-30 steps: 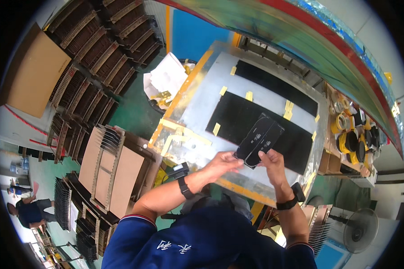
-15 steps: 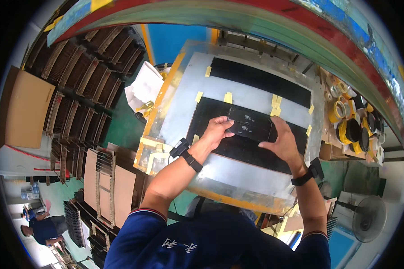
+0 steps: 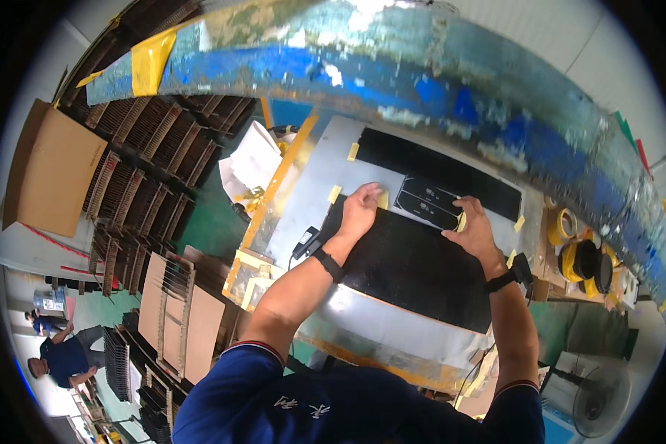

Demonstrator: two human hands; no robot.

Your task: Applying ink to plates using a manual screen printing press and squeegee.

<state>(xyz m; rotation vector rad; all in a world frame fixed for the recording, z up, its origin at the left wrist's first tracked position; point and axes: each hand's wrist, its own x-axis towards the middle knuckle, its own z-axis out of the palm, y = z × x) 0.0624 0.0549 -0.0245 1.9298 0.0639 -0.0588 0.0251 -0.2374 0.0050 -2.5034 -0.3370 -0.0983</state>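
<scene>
The person's bare left hand [image 3: 359, 212] is no longer gripping the thin, black, rectangular panel with white markings [image 3: 426, 201], which is now lying clear of its fingertips, rightward.

Both arms [image 3: 292, 290] reach forward, right fingers [image 3: 475, 208] parted.

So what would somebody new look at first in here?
Probably the huge blue-splashed frame edge arching across the top. Below it, near the middle, the person's right hand is at the right end of a small black panel with white marks, around the gap between two larger black sheets. A bright yellow tape roll also stands out on the right.
</scene>
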